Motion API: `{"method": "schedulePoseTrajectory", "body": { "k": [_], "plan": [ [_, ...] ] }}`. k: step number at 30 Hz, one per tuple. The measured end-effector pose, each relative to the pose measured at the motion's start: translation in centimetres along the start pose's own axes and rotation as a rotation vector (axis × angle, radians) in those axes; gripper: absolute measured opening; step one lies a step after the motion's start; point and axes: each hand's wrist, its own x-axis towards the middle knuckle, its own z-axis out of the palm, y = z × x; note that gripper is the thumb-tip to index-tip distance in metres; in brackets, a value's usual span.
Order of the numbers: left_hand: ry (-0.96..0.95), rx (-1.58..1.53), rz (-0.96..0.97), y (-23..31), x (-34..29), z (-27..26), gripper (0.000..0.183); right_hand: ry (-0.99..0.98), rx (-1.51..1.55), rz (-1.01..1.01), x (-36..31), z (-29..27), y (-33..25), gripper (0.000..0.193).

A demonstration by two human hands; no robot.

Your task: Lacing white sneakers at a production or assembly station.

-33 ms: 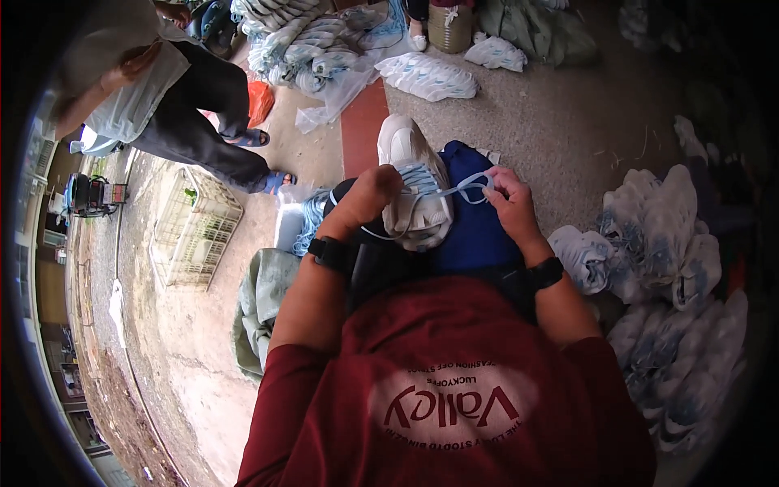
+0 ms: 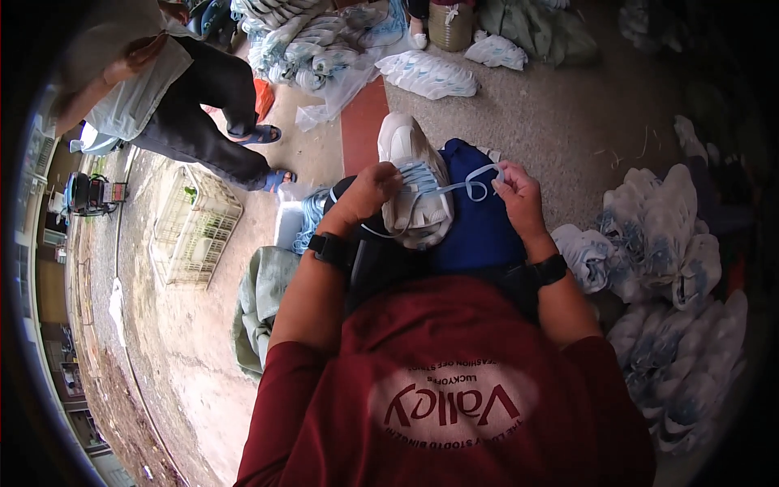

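A white sneaker lies across my lap, toe pointing away from me, with light blue lacing over its tongue. My left hand is closed against the left side of the lacing. What its fingertips grip is hidden. To the right of the sneaker, my right hand pinches a light blue shoelace between thumb and fingers. The lace runs from the sneaker's eyelets and curls into a loop near those fingers. Dark blue cloth covers my lap beneath the lace.
Piled white sneakers stand at my right, and another heap lies far left. A bundle of blue laces sits by my left knee. Farther left are a pale plastic crate and a standing person in dark trousers.
My right hand has shifted slightly to the right, and the lace loop beside it has opened out. My left hand stays at the lacing. The standing person's far foot has moved slightly right.
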Motion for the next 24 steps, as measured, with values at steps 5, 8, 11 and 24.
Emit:
{"method": "schedulePoseTrajectory", "body": {
  "k": [5, 8, 11, 24],
  "plan": [
    [0.082, -0.46, -0.095, -0.7, -0.8, 0.3, 0.018, 0.424, 0.362, 0.332, 0.3, -4.1, 0.8, 0.01],
    [0.161, -0.45, -0.065, -1.7, -2.5, 0.0, 0.022, 0.554, 0.879, 0.472, -0.9, -7.8, 4.5, 0.004],
    [0.244, -0.204, -0.065, -1.8, -4.7, 1.1, 0.034, 0.703, 0.966, 0.548, -2.1, -10.3, 5.6, 0.005],
    [0.262, 0.262, -0.019, -1.1, -10.2, 2.0, 0.02, 0.746, 0.831, 0.458, -2.2, -20.1, 5.1, 0.005]
  ]
}}
